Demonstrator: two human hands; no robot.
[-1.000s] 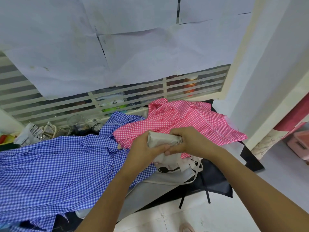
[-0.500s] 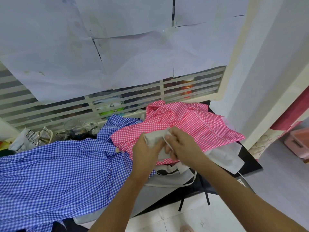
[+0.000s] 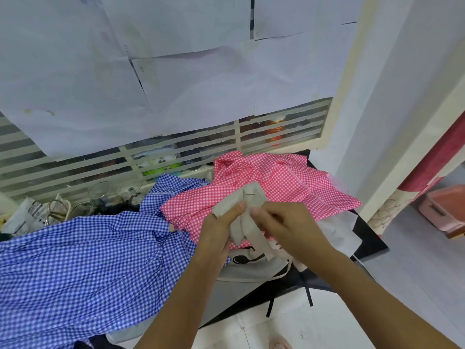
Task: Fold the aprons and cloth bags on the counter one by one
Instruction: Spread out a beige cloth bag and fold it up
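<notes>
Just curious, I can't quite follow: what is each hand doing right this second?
Left hand: grips the beige cloth bag.
Right hand: pinches the same bag.

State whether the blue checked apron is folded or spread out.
Spread out: the blue checked apron lies loose, wide and rumpled, with no stacked layers or neat fold edges.

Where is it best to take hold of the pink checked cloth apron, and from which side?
Probably pinch the pink checked cloth apron at its right corner, coming from the right: that hemmed corner lies flat and uncovered, pointing rightward.
</notes>
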